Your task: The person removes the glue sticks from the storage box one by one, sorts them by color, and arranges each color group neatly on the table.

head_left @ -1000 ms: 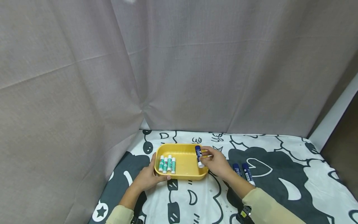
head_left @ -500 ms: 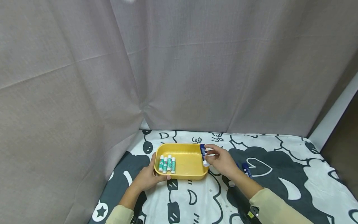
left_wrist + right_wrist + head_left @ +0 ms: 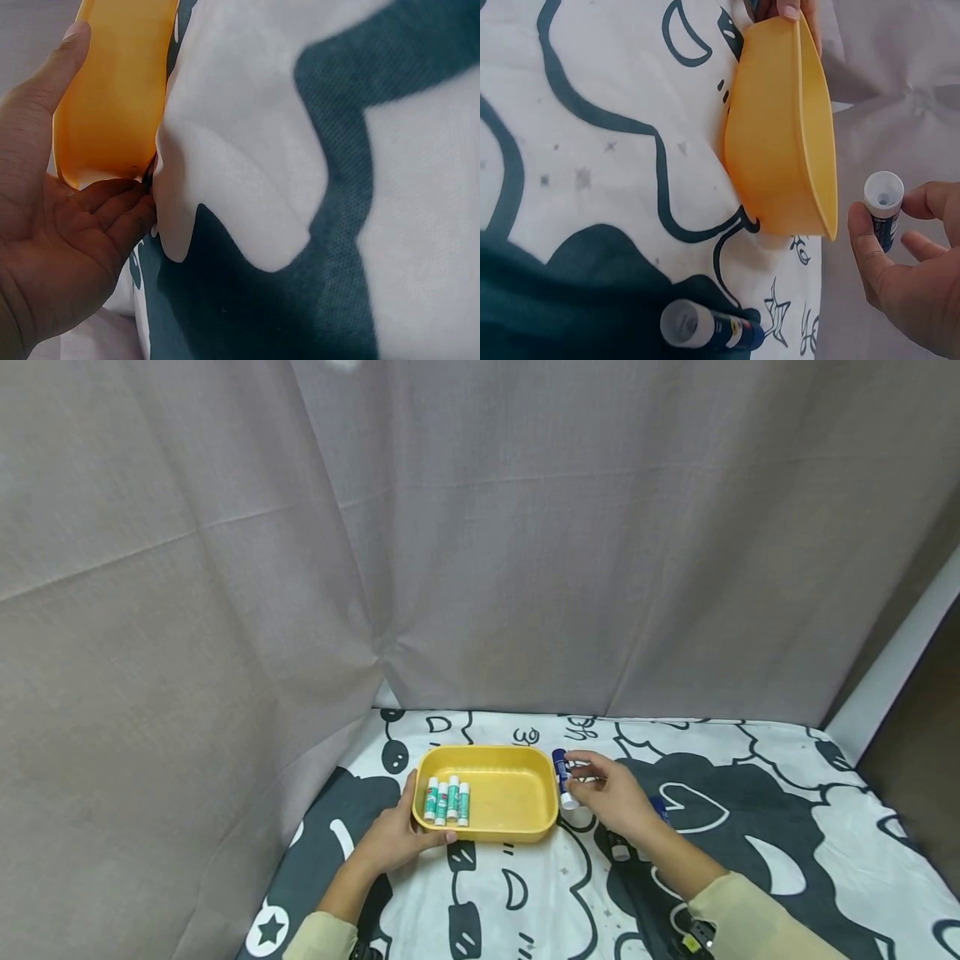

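Note:
A yellow tray (image 3: 517, 789) lies on the patterned cloth, with several small green-and-white glue sticks (image 3: 453, 799) side by side in its left part. My left hand (image 3: 397, 835) grips the tray's near left corner, thumb along the front and fingers at the left end. Just off the tray's right end, my right hand (image 3: 615, 797) pinches a blue-capped glue stick (image 3: 562, 777) between thumb and fingers. In the right wrist view its white, hollow base (image 3: 883, 190) faces the camera. The right forearm partly hides other blue glue sticks on the cloth, one of them with a white end (image 3: 619, 852).
Another blue glue stick (image 3: 712, 328) lies on the cloth near the tray in the right wrist view. A blue cap (image 3: 660, 808) shows beyond the right forearm. Grey curtain (image 3: 480, 568) hangs behind and to the left of the cloth-covered surface (image 3: 487, 902).
My right hand has moved right with the blue glue stick, from over the tray's right part to just outside its right rim. The left hand and tray have stayed put.

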The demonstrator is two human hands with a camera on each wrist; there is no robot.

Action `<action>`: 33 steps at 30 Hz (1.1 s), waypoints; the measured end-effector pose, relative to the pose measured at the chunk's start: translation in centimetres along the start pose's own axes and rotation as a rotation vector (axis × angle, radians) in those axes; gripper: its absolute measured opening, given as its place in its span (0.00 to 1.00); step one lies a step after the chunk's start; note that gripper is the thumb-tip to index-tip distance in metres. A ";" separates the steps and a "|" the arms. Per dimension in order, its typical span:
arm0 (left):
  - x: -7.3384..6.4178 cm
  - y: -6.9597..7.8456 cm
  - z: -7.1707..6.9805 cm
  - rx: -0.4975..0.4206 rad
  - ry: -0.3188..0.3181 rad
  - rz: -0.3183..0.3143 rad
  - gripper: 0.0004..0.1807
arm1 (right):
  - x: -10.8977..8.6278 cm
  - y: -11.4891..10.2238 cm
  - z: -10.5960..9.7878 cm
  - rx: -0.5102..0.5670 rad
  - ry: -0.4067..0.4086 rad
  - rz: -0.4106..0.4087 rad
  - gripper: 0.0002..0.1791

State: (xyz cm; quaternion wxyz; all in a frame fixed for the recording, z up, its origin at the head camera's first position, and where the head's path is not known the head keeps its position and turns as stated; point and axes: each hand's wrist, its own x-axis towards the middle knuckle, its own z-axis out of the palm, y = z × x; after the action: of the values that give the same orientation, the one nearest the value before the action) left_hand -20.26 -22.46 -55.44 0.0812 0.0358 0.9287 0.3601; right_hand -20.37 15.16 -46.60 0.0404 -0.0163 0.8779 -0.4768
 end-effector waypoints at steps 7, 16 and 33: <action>-0.1 0.0 0.0 0.003 0.005 0.013 0.80 | -0.3 0.7 -1.0 -0.010 0.009 0.004 0.28; -0.1 0.1 -0.1 0.004 0.003 0.010 0.80 | -0.6 1.6 -2.0 -0.044 0.039 0.029 0.28; -0.2 0.2 -0.1 0.003 -0.005 -0.012 0.80 | -1.3 3.0 -4.1 -0.083 0.047 0.021 0.32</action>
State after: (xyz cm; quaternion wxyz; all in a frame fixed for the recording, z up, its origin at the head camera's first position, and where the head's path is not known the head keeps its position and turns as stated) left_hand -20.13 -22.41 -55.18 0.0853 0.0313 0.9292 0.3582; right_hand -19.38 20.31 -46.87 0.0243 0.0024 0.8979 -0.4395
